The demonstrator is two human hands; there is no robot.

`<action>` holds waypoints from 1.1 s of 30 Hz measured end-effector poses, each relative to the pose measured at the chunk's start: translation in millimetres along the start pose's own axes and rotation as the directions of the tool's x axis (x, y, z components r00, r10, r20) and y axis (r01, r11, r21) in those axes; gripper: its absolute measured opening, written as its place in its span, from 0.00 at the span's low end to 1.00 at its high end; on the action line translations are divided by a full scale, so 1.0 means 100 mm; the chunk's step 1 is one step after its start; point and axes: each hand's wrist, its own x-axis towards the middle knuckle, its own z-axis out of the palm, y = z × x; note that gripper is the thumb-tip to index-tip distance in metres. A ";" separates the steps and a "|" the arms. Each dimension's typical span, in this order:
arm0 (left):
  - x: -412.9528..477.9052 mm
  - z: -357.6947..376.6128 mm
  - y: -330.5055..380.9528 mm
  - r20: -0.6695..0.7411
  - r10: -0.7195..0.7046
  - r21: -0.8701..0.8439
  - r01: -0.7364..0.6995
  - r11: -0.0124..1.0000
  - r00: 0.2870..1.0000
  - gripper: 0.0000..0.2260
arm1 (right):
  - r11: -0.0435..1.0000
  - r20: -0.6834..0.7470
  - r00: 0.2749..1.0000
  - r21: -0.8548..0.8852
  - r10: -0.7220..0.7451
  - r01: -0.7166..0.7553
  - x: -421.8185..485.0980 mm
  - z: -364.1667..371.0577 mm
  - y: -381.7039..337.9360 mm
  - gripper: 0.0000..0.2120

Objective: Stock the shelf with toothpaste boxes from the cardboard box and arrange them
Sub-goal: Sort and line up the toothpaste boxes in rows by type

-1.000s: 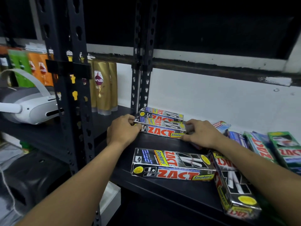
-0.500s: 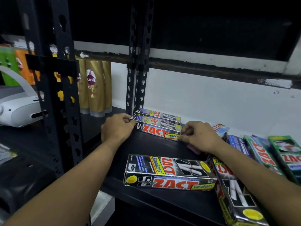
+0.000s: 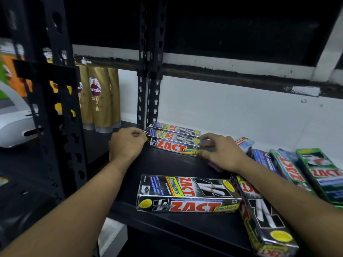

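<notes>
Three black Zact Smokers toothpaste boxes lie side by side at the back of the black shelf [image 3: 167, 167], by the rear post. My left hand [image 3: 126, 143] is curled against the left end of the front box [image 3: 174, 148]. My right hand [image 3: 220, 153] pinches its right end between thumb and fingers. Another Zact Smokers box [image 3: 187, 193] lies lengthwise near the shelf's front edge. One more [image 3: 263, 216] lies at an angle under my right forearm. The cardboard box is not in view.
Green Zact boxes [image 3: 323, 173] and blue boxes [image 3: 265, 160] lean at the right. Gold Sunsilk bottles [image 3: 98, 97] stand on the neighbouring shelf at the left. A perforated black upright [image 3: 55, 108] rises in front at the left, and a white device [image 3: 14, 130] lies beyond it.
Both hands stay at the ends of the front box in the back row, which has shifted slightly back. My right fingers have spread a little. The view has drifted.
</notes>
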 end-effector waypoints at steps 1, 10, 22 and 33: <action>0.00 0.00 0.01 -0.005 -0.013 -0.010 0.013 1.000 1.000 0.04 | 1.000 0.000 1.000 -0.006 -0.009 0.009 -0.01 0.00 -0.01 0.14; -0.01 -0.02 0.03 -0.009 -0.013 -0.017 0.013 1.000 1.000 0.07 | 0.996 0.035 0.999 -0.084 -0.008 0.010 0.02 0.01 0.02 0.19; -0.01 -0.01 0.05 0.046 0.004 -0.014 -0.004 1.000 0.999 0.05 | 0.992 0.059 0.998 -0.126 0.003 0.004 0.01 0.01 0.00 0.24; -0.03 -0.02 0.05 0.045 0.000 -0.027 0.001 1.000 0.999 0.09 | 0.993 0.077 0.997 -0.120 0.004 0.005 -0.02 -0.02 -0.07 0.24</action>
